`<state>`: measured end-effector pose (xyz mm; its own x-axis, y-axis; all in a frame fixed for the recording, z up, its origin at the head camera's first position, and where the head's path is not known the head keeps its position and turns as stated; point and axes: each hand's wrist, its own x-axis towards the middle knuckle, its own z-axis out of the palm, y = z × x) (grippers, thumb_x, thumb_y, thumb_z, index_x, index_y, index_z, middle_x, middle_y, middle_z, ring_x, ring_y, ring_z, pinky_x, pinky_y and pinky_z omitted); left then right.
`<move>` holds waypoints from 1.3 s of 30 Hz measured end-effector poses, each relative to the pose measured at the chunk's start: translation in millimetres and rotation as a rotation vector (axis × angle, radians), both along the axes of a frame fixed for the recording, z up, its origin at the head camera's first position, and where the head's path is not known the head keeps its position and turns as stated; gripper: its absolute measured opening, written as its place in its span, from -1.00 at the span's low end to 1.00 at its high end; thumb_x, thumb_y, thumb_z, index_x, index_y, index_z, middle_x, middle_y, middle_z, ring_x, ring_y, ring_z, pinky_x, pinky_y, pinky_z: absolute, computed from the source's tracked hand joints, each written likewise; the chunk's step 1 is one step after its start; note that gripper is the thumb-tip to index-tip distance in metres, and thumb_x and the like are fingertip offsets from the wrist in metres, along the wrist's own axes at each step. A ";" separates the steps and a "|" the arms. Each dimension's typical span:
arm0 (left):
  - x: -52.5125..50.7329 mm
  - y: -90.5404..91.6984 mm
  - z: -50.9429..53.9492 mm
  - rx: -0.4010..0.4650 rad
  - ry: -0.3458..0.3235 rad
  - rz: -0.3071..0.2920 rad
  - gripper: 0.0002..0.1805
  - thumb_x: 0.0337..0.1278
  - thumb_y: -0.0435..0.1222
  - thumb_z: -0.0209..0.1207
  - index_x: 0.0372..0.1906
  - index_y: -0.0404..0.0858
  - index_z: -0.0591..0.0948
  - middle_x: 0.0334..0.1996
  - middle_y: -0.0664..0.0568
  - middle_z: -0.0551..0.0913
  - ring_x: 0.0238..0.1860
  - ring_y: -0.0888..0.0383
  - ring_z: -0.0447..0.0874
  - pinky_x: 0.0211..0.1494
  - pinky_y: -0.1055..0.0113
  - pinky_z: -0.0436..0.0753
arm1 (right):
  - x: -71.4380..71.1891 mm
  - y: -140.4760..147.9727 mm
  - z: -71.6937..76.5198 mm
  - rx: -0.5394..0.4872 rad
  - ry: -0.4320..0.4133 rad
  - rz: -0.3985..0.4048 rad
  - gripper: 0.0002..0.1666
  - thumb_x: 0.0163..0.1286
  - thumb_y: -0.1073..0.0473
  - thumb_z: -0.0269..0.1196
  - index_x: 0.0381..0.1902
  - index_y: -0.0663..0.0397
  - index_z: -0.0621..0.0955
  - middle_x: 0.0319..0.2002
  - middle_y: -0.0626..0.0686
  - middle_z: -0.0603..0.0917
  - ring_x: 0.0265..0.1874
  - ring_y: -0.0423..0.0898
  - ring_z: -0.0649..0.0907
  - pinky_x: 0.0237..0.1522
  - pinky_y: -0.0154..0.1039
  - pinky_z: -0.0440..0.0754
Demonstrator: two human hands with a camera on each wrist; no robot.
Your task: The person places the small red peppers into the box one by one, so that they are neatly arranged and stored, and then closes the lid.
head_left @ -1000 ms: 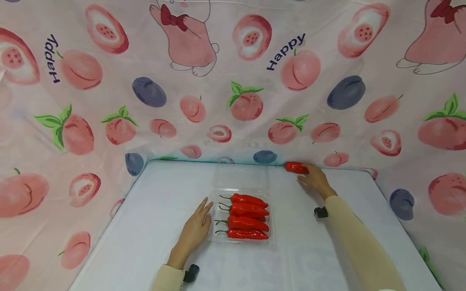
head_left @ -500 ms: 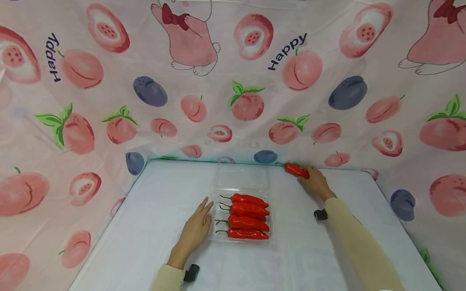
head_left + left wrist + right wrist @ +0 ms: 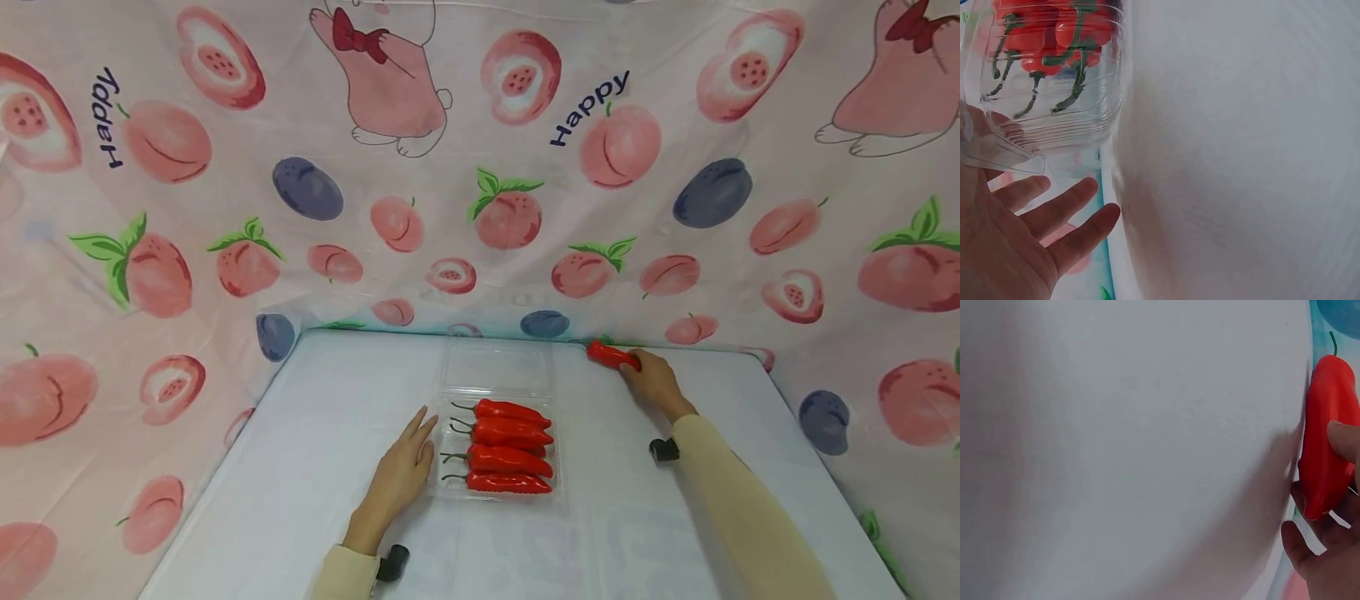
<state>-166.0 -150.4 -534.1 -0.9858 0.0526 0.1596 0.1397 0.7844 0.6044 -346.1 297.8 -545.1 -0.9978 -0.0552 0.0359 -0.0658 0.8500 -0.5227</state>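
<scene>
Near the table's far edge, my right hand (image 3: 656, 383) grips a long red chili pepper (image 3: 609, 355) by its tip end, its thin stem pointing away to the left. The right wrist view shows the thumb lying against this red pepper (image 3: 1330, 434), with fingers on its other side. A clear plastic clamshell box (image 3: 558, 492) holds several more red chili peppers (image 3: 510, 432), stacked with their stems to the left. At the box's left side rests my left hand (image 3: 401, 471), fingers extended. In the left wrist view, its thumb is partly seen through the clear wall (image 3: 1079, 134).
The box's transparent lid (image 3: 497, 367) lies folded back toward the far edge of the white table (image 3: 337, 392). A curtain (image 3: 450, 187) printed with peaches hangs behind and beside the table. Green bits show behind the held pepper.
The held pepper has swung from nearly level to slanting, its tip end now nearer me. My right hand has shifted slightly right and closer. The left hand and box stay put.
</scene>
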 end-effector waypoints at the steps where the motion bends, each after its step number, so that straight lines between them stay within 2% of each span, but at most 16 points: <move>1: -0.3 -0.1 -0.2 0.003 -0.005 0.005 -0.51 0.40 -0.27 0.03 0.39 -0.12 0.44 0.50 0.02 0.27 0.33 -0.13 0.49 0.27 -0.09 0.54 | 0.9 -0.3 0.4 -0.003 -0.003 0.002 -0.46 0.51 0.08 0.09 0.28 0.32 0.41 0.11 0.34 0.58 0.00 0.21 0.53 0.19 0.21 0.48; 13: -1.6 -2.5 -3.4 0.002 0.001 0.003 -0.51 0.41 -0.26 0.02 0.39 -0.14 0.44 0.51 0.01 0.26 0.35 -0.14 0.46 0.29 -0.11 0.52 | 11.3 -6.9 6.9 -0.038 -0.048 -0.018 -0.40 0.52 0.03 0.09 0.37 0.27 0.35 0.17 0.33 0.54 0.03 0.20 0.50 0.19 0.20 0.50; 26: -3.1 -2.4 -6.8 -0.002 0.027 -0.007 -0.51 0.40 -0.28 0.04 0.38 -0.16 0.44 0.50 -0.02 0.28 0.32 -0.17 0.49 0.27 -0.12 0.52 | 22.7 -8.5 12.6 -0.046 -0.007 -0.002 -0.45 0.52 0.08 0.08 0.34 0.27 0.38 0.15 0.34 0.56 -0.02 0.20 0.51 0.16 0.19 0.52; 33: -1.7 -1.1 -5.0 0.002 0.027 -0.007 -0.52 0.39 -0.30 0.04 0.38 -0.17 0.45 0.49 -0.04 0.29 0.33 -0.16 0.48 0.27 -0.12 0.52 | 29.2 -12.5 15.3 -0.083 0.068 -0.012 -0.48 0.51 0.06 0.10 0.30 0.24 0.43 0.08 0.31 0.60 -0.09 0.15 0.53 0.04 0.11 0.55; 39: -1.8 -0.1 -4.3 0.008 0.039 -0.011 -0.52 0.39 -0.30 0.04 0.38 -0.17 0.45 0.49 -0.03 0.29 0.33 -0.16 0.48 0.28 -0.12 0.51 | 35.1 -17.5 26.8 -0.107 0.169 -0.003 -0.52 0.50 0.06 0.13 0.25 0.23 0.48 -0.02 0.28 0.64 -0.17 0.12 0.52 -0.14 -0.06 0.47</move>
<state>-167.8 -150.5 -538.4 -0.9781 0.0625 0.1984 0.1723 0.7779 0.6044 -310.9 280.2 -518.4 -0.9772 -0.0390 0.2088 -0.1580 0.7907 -0.5914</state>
